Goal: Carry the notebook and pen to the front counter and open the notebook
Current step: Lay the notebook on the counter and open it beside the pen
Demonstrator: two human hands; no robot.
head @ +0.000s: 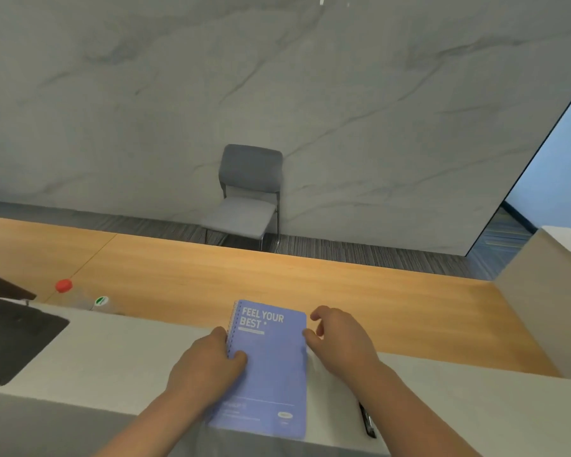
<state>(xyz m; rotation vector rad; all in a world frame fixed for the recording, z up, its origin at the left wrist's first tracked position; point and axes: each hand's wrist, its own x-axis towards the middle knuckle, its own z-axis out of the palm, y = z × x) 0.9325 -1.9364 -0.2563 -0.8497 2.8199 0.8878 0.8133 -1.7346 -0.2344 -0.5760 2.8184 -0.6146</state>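
Observation:
A closed blue spiral notebook with "FEEL YOUR BEST" on its cover lies on the pale grey counter top. My left hand rests on its spiral edge, thumb on the cover. At the cover's right edge is my right hand, its thumb and fingers curled against that edge. A black pen lies on the counter to the right of the notebook, just under my right forearm.
A wooden ledge runs beyond the grey counter. A bottle with a red cap stands at the left, beside a black mat. A grey chair stands by the marble wall beyond.

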